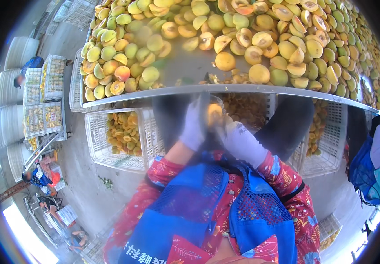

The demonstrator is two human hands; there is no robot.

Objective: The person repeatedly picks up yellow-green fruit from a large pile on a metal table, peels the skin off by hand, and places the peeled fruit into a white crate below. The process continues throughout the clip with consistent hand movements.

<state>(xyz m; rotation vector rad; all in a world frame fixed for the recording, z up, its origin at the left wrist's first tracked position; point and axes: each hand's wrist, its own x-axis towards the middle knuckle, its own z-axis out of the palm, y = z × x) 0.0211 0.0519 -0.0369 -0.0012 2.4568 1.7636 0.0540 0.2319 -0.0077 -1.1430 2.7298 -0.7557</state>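
Both my hands wear white gloves and are close together just below the metal rim (183,89) of the worktable. A yellow peach-like fruit (215,113) is between them. The fingers of my right hand (241,140) close against its lower right side; dark marks show on that glove's back. Opposite, my left hand (192,122) is raised beside the fruit, its fingers lost in a blur. Whether it grips anything cannot be made out. Whole and cut yellow fruit (261,39) is heaped on the worktable beyond, with loose scraps (236,78) near the rim.
White plastic crates with fruit stand left (114,112) and right (328,145) of my legs; more cut fruit (246,109) lies below the rim between them. Stacked crates (53,77) and seated people (43,175) are at far left. A co-worker (374,171) is at far right.
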